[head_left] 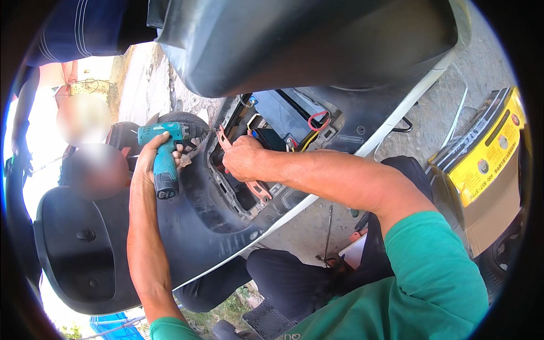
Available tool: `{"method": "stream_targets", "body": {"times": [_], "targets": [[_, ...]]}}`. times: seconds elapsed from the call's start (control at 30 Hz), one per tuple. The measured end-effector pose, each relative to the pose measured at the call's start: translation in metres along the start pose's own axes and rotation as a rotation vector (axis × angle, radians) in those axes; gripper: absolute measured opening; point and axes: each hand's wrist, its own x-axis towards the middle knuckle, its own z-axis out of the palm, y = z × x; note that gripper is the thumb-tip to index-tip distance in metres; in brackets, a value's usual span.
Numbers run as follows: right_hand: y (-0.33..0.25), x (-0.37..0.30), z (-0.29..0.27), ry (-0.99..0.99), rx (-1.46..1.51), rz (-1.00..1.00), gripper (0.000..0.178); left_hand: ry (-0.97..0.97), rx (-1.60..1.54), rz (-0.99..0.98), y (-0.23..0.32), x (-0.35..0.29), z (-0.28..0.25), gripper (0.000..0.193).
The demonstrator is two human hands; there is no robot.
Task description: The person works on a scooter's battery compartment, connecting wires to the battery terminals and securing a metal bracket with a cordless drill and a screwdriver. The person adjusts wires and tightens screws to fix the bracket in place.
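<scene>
The compartment (pixel 226 195) is already uncovered, and the blue-topped battery (pixel 277 116) sits inside at one o'clock, red cable (pixel 319 121) along its right side. The salmon-coloured strip (pixel 261 191) lies across the opening near the centre; we judge it unfastened, though we cannot see whether any screw is in. The opening has no cover on it.

Our right hand (pixel 242 158) grasps the strip; our left hand (pixel 148 154) is wrapped around the teal drill (pixel 166 161) at ten o'clock, its nose near the strip's upper end.

We work outdoors over a scooter's dusty black footboard (pixel 198 209), with dark bodywork (pixel 306 45) at twelve, rough grey ground (pixel 481 62) at two and a yellow-and-brown carton (pixel 493 147) at three.
</scene>
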Motion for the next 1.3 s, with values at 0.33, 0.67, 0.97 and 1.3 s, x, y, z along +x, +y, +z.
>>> {"method": "stream_targets", "body": {"times": [0.33, 0.67, 0.97, 1.3], "targets": [[-0.047, -0.027, 0.028, 0.211, 0.137, -0.083, 0.014, 0.033, -0.192, -0.100, -0.009, -0.012, -0.017, 0.053], [-0.044, -0.026, 0.039, 0.240, 0.333, -0.085, 0.014, 0.030, -0.087, -0.053, -0.004, -0.006, 0.003, 0.056], [-0.039, -0.023, 0.041, 0.315, 0.342, -0.125, 0.013, 0.042, -0.047, -0.023, 0.000, -0.014, 0.010, 0.056], [-0.037, -0.026, 0.040, 0.325, 0.365, -0.133, 0.013, 0.092, 0.027, 0.007, -0.001, -0.013, 0.022, 0.052]]}}
